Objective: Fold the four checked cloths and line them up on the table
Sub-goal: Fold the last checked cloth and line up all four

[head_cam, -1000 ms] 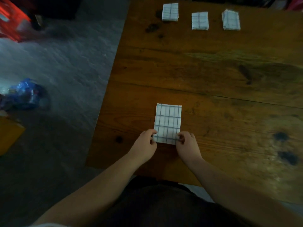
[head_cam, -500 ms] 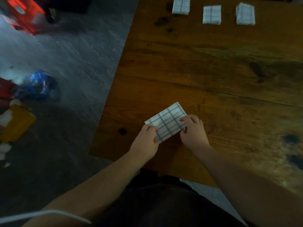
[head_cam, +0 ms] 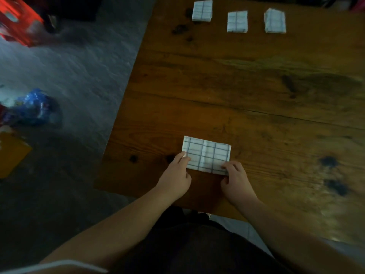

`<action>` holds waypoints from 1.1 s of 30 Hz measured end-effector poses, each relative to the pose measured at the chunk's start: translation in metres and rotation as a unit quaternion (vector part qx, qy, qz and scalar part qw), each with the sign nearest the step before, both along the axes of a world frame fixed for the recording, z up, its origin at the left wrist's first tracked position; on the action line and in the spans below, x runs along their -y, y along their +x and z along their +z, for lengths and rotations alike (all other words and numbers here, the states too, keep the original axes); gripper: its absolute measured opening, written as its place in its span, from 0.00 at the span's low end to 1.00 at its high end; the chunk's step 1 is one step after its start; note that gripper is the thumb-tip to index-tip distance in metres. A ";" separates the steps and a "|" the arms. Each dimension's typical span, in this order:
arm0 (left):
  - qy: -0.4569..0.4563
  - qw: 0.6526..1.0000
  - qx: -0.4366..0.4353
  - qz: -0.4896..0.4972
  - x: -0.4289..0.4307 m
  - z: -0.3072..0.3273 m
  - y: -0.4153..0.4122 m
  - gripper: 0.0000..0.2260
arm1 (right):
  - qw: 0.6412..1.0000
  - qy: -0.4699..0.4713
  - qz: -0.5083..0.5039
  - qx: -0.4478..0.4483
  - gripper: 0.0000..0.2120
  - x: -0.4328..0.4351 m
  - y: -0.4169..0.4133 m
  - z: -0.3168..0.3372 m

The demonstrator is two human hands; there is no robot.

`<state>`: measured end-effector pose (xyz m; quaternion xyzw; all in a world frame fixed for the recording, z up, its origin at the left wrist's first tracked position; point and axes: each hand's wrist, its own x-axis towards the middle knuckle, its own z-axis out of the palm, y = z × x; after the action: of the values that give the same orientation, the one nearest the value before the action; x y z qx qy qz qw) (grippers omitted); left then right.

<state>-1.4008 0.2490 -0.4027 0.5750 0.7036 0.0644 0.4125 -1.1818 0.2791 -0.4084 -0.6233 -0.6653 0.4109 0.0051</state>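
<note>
A folded white cloth with dark checks (head_cam: 207, 154) lies flat near the front left of the wooden table (head_cam: 256, 91), its long side running left to right. My left hand (head_cam: 174, 177) pinches its near left corner. My right hand (head_cam: 236, 180) pinches its near right corner, fingers curled over the edge. Three folded checked cloths sit in a row at the far edge: a left cloth (head_cam: 202, 10), a middle cloth (head_cam: 237, 21) and a right cloth (head_cam: 275, 21).
The table's left edge drops to a grey floor. On the floor lie a blue plastic bag (head_cam: 32, 107), a yellow object (head_cam: 10, 153) and a red object (head_cam: 18, 19). Dark knots mark the wood at the right.
The cloth has been turned from lengthwise, through a diagonal, to lie crosswise. Both hands stayed on its near edge and turned with it.
</note>
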 end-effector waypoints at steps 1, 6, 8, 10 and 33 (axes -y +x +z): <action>0.006 1.000 -0.006 -0.016 0.001 -0.001 0.005 0.25 | 1.000 0.007 0.000 0.017 0.24 0.004 0.009 0.000; 0.057 0.983 -0.138 -0.106 0.010 -0.004 0.020 0.26 | 0.993 0.062 0.061 0.077 0.30 0.013 0.025 0.004; 0.057 0.975 -0.149 -0.157 0.017 -0.008 0.024 0.28 | 0.986 0.083 0.123 0.082 0.32 0.017 0.020 0.006; 0.042 0.968 -0.158 -0.190 0.023 -0.013 0.026 0.29 | 0.973 0.096 0.191 0.091 0.33 0.023 0.011 0.006; 0.072 0.929 -0.230 -0.281 0.037 -0.036 0.012 0.30 | 0.953 0.089 0.209 0.201 0.32 0.053 0.005 -0.021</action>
<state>-1.3884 0.2124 -0.4390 0.7764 0.5821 -0.1380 0.1981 -1.1765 0.2265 -0.4296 -0.5368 -0.8021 0.2081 -0.1589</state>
